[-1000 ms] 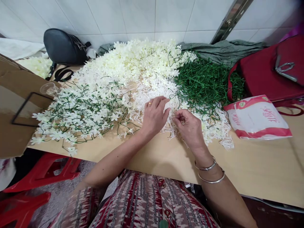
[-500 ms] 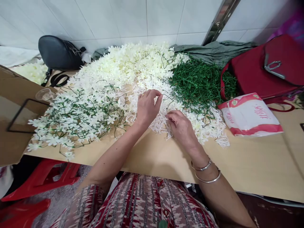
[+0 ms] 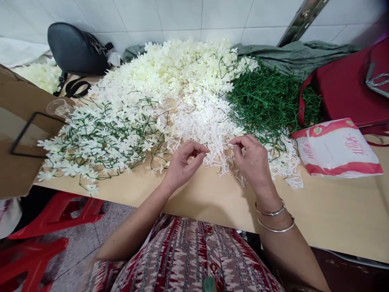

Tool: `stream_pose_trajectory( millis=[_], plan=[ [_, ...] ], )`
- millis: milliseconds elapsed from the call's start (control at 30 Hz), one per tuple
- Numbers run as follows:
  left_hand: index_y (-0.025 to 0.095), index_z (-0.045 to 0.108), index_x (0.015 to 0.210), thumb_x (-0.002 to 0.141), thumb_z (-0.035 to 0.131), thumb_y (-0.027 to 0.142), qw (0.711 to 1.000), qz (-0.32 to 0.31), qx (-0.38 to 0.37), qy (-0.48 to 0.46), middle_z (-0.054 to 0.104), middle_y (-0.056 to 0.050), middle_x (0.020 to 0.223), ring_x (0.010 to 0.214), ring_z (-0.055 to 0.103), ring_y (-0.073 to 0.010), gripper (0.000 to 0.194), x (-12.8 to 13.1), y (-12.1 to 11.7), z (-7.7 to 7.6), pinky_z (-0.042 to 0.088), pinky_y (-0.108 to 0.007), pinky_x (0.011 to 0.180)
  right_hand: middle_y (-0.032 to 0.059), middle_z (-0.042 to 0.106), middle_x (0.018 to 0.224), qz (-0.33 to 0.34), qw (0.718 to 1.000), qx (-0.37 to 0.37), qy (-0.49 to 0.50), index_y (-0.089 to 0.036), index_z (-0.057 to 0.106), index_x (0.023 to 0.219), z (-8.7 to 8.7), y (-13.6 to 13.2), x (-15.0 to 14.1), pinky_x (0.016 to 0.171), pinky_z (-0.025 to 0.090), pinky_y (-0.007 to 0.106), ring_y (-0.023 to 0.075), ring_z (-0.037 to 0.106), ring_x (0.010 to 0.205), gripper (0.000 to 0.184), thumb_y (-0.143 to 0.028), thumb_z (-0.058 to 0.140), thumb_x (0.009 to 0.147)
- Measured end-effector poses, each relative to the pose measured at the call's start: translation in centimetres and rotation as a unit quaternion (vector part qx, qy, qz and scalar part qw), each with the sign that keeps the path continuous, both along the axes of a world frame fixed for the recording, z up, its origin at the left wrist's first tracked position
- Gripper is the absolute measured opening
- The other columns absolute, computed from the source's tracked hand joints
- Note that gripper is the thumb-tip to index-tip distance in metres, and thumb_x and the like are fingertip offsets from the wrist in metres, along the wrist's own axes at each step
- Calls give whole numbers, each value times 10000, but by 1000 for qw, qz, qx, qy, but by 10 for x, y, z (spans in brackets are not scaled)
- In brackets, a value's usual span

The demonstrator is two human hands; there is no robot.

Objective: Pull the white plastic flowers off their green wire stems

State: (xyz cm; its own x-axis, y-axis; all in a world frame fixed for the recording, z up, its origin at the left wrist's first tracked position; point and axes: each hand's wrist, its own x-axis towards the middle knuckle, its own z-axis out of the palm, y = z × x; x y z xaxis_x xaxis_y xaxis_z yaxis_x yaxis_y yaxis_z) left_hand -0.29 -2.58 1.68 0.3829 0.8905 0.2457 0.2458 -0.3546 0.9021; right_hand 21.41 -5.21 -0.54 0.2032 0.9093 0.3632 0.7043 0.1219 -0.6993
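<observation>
My left hand (image 3: 186,164) is pinched, thumb against forefinger, over the near edge of the white pile. A tiny dark tip shows by its fingertips; what it belongs to is unclear. Across a small gap, my right hand (image 3: 253,162) is also pinched, and anything between its fingers is too small to name. Thin white stamens (image 3: 209,125) lie heaped just beyond both hands. Loose cream-white artificial petals (image 3: 173,65) form a big mound behind. Left of my hands are white flowers on green stems (image 3: 103,142); a tangle of bare green stems (image 3: 267,97) sits to the right.
A cardboard box (image 3: 21,134) and a clear plastic cup (image 3: 59,107) stand at left, with a black bag (image 3: 77,50) behind. A red bag (image 3: 340,89) and a white-and-pink packet (image 3: 337,148) lie at right. Red stools (image 3: 60,215) stand below the table.
My left hand has come down toward the table's near edge, and my right hand has shifted right, so their fingertips are now nearly level. The view has moved a little.
</observation>
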Motion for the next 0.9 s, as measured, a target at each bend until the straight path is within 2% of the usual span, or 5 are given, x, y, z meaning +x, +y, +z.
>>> stream_pose_trajectory(
  millis=[133, 300, 433, 700, 900],
  plan=[
    [186, 678, 981, 928, 583, 220, 996, -43, -69, -45, 647, -41, 856, 741, 602, -126, 114, -3, -13, -10, 523, -258, 682, 20, 684, 824, 32, 999, -37, 22, -227, 704, 820, -1, 0, 3, 653, 454, 321, 166, 559, 662, 225, -111, 511, 823],
    [181, 711, 962, 907, 634, 192, 998, -66, 1, -8, 655, -14, 799, 639, 531, -90, 96, -2, -21, -23, 459, -216, 593, 20, 699, 835, 27, 996, -56, 62, -213, 735, 867, -5, 1, 4, 659, 470, 324, 162, 573, 660, 184, -163, 562, 831],
    [182, 742, 922, 941, 683, 219, 994, -104, 35, -9, 726, -28, 811, 664, 597, -91, 72, 0, -27, -33, 479, -206, 593, 33, 725, 857, 15, 996, -57, 66, -212, 741, 883, -9, 2, 5, 687, 500, 351, 179, 602, 677, 115, -248, 638, 847],
    [192, 767, 1022, 997, 642, 215, 975, -222, 24, -2, 783, -90, 1002, 945, 753, -156, 129, 1, -33, -44, 617, -278, 862, 36, 741, 835, 4, 997, -56, 55, -235, 692, 848, -10, -1, 2, 725, 545, 386, 210, 655, 718, 63, -287, 665, 872],
    [202, 740, 970, 962, 669, 192, 987, -143, 60, -42, 782, -103, 1099, 1041, 756, -177, 71, 2, -32, -38, 628, -353, 935, 52, 782, 924, 24, 993, -29, 114, -250, 647, 802, -7, -2, -5, 776, 572, 404, 226, 710, 819, 67, -273, 688, 849]
  ],
)
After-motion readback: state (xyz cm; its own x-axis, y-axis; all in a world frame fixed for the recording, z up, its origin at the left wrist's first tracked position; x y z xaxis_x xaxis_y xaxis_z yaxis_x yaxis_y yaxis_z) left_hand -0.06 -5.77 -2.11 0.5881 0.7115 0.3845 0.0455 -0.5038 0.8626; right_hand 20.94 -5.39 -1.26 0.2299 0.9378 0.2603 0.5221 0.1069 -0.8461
